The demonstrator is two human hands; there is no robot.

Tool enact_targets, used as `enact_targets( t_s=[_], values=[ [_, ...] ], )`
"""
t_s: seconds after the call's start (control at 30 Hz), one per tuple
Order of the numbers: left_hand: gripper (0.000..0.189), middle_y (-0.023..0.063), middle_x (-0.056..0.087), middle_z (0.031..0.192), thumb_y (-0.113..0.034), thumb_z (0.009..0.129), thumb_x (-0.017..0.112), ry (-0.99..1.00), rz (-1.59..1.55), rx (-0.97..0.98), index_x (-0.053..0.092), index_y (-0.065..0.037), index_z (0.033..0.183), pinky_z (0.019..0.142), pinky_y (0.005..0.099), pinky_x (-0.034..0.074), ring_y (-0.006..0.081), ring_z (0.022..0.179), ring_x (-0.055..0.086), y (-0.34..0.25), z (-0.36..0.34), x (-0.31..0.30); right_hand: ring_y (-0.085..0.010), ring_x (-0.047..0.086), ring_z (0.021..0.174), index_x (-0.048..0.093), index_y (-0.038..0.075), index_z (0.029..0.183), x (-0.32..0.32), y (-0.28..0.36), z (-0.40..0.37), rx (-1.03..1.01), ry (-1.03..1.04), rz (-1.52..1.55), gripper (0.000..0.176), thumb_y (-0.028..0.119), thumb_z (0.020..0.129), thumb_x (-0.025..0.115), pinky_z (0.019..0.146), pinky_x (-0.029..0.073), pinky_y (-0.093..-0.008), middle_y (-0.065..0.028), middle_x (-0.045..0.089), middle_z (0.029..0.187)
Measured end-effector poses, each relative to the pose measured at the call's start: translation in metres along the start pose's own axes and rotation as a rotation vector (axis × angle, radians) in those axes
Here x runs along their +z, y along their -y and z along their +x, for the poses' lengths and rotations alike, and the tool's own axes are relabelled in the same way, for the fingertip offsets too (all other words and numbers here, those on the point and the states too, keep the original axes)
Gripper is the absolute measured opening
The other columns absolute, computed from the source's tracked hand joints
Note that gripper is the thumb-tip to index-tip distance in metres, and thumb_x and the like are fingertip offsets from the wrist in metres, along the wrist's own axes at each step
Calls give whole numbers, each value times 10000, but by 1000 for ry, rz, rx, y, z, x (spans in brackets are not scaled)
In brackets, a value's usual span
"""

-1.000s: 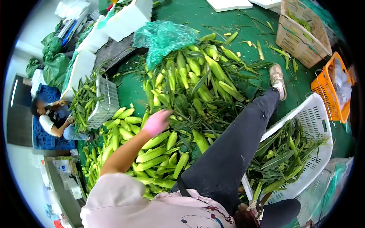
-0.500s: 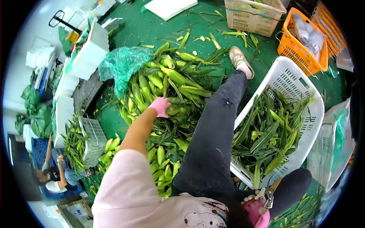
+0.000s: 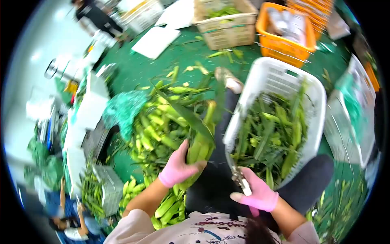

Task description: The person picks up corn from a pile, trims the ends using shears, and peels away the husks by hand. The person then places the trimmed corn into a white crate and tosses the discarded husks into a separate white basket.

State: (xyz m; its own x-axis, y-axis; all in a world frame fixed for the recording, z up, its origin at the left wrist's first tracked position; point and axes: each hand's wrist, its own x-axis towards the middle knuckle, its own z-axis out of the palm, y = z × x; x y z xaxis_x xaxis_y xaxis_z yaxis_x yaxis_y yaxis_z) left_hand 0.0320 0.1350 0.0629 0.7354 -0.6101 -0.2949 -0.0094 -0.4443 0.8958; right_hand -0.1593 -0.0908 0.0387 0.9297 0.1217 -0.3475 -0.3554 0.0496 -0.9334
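Note:
My left hand (image 3: 180, 164), in a pink glove, is closed round a green ear of corn (image 3: 200, 149) still in its husk, with long leaves and a stalk end pointing away from me. My right hand (image 3: 259, 193), also pink-gloved, grips pruning shears (image 3: 244, 184) with white handles, to the right of the corn and apart from it. Beyond my left hand spreads a pile of corn ears (image 3: 152, 130) on the floor. Nearer my body lie trimmed-looking ears (image 3: 168, 207). A white basket (image 3: 319, 112) by my right hand holds green husks and leaves.
A cream crate (image 3: 225, 36) and an orange basket (image 3: 284, 51) stand at the back right. White foam boxes (image 3: 95, 97) line the left, beside a green plastic bag (image 3: 124, 112). One person (image 3: 67, 227) sits at lower left; another (image 3: 97, 16) stands at the back. Leaf scraps litter the green floor.
My left hand has lifted an ear of corn from the pile towards my body. My right hand has come forward and up with the shears. The view has shifted.

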Motion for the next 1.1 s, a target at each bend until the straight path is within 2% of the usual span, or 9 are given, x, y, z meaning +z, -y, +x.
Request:
enact_targets(
  t_s=[0.07,0.23,0.4,0.47,0.57,0.7,0.83,1.03,1.1],
  values=[
    [713,140,684,1091,-195,752,833,109,174,179,517,-19,1367,919,332,513,210,975,663,-26,3,26,-322,562,1151,376,-46,1451,-13,14,-9,59,-31,-31,888,383,803,805,1028,440,-399,-220,556,1249],
    [744,111,652,1092,-205,781,819,764,151,18,461,3,1400,883,306,503,153,956,600,-28,29,59,-310,587,1100,417,-41,1423,-32,-10,-41,-81,-142,3,864,361,774,822,996,469,-399,-219,581,1197],
    [839,93,620,1163,-280,729,849,949,-255,-199,433,10,1398,901,318,502,179,1022,599,-18,48,83,-100,580,727,630,27,1011,-22,-12,-76,-28,-321,223,260,173,838,757,694,493,-266,-26,629,805],
    [861,127,626,1138,-409,706,861,983,-383,-228,458,2,1346,849,368,539,246,984,649,-12,56,87,-98,604,715,612,28,1060,-12,-29,-88,-10,-410,608,239,110,859,712,660,512,-262,-38,633,816],
    [801,131,623,1059,-479,742,823,616,-613,-163,475,-14,1295,809,387,548,278,921,653,-37,53,96,-106,599,737,523,32,1212,-4,-29,-99,-46,-430,737,414,94,848,710,672,521,-265,-60,636,935],
    [549,105,608,1154,-452,946,631,50,-917,-16,502,-35,1280,1018,518,486,268,1126,597,-43,65,114,-140,528,964,471,49,1311,16,-45,-93,-82,-465,329,572,138,826,761,897,462,-302,-43,566,1088],
    [587,111,582,1310,-473,975,577,-277,-1262,-17,496,-25,1346,1106,450,436,270,1267,552,-39,84,119,-181,529,1067,436,27,1347,21,-56,-88,26,-431,323,653,224,827,778,981,434,-330,-92,565,1153],
    [571,92,588,1302,-486,954,622,-201,-1219,-65,529,-61,1324,1131,438,413,256,1276,538,-17,43,173,-329,593,1088,379,-79,1391,-5,-41,-38,-163,-730,88,861,284,745,818,991,474,-399,-222,577,1171],
    [546,85,607,1277,-484,941,643,-200,-1265,-48,560,-64,1280,1117,431,424,249,1257,551,-16,43,173,-373,618,1060,462,-26,1345,-9,-47,-30,-157,-845,-149,771,250,710,801,945,510,-412,-224,607,1160]
  ],
)
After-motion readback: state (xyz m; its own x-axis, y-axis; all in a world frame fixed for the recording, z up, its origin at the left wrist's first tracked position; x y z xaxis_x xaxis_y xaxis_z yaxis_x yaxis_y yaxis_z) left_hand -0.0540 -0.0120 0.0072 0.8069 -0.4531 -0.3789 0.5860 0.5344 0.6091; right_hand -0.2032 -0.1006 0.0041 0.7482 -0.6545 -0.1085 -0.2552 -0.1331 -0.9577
